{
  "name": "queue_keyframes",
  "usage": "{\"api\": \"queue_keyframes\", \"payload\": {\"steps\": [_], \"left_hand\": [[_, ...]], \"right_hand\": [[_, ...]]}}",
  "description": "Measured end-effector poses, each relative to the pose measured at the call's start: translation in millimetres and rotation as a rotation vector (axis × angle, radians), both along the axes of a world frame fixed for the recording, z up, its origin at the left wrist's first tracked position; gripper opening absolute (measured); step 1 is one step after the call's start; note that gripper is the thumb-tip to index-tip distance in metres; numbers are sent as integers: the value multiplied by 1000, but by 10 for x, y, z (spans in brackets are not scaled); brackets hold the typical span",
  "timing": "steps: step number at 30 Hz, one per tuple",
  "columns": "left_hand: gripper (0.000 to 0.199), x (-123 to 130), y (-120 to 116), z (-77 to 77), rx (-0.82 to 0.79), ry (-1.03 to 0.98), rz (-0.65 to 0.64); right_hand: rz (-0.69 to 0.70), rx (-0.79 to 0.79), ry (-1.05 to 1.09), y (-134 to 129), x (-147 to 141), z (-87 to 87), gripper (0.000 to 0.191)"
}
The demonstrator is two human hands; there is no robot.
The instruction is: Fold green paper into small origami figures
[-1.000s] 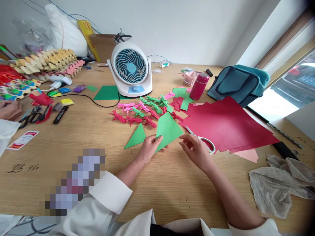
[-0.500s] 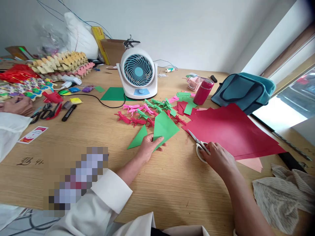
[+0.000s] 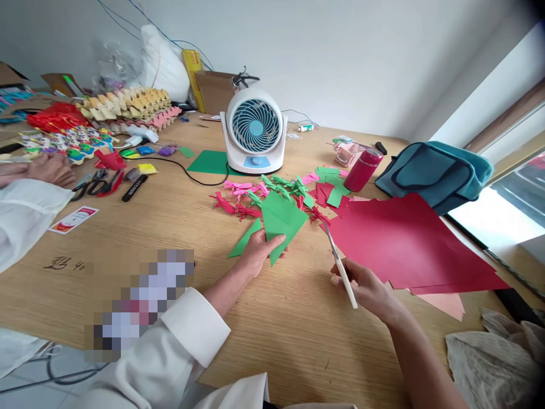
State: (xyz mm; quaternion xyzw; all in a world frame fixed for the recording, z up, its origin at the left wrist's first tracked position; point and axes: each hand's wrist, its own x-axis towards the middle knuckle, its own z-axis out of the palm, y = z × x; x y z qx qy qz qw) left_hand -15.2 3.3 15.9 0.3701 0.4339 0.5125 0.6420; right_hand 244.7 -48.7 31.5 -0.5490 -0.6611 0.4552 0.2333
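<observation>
My left hand (image 3: 263, 250) is closed on a piece of green paper (image 3: 283, 218), thumb on top and fingers beneath. Another green paper piece (image 3: 244, 241) lies on the table just behind that hand. In my right hand (image 3: 361, 284) is a pair of scissors (image 3: 340, 264) with pale handles, turned edge-on so the blades point away from me. The blade tips reach near the left edge of some large red paper sheets (image 3: 383, 238). Small cut strips of green, pink and red paper (image 3: 272, 190) are heaped beyond my left hand.
A white fan (image 3: 255, 130) stands at the back, near a dark green sheet (image 3: 208, 162). To the right are a red flask (image 3: 363, 170), a teal bag (image 3: 434, 170) and a crumpled cloth (image 3: 489, 363). At the left, another person's hand (image 3: 51, 169) rests near more scissors (image 3: 96, 184) and a black marker (image 3: 135, 188).
My right hand has turned the scissors from flat to edge-on. The left hand still holds the green paper, which has tilted slightly. The view has shifted left.
</observation>
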Motion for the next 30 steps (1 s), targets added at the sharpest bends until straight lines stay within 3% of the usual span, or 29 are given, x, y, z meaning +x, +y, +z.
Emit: {"api": "queue_keyframes", "payload": {"steps": [4,10,21,30], "left_hand": [[43,-18,14,20,38,-2,13],[40,-51,23,62,68,74,28],[36,-88,40,19,109,148,57],[35,-84,32,35,112,186,9]], "right_hand": [[50,-80,45,-8,-21,9,33],[103,-66,-41,-83,-108,118,37],[221,-118,-20,-135,-132,95,36],[138,-193,56,-165,-216,68,43]]}}
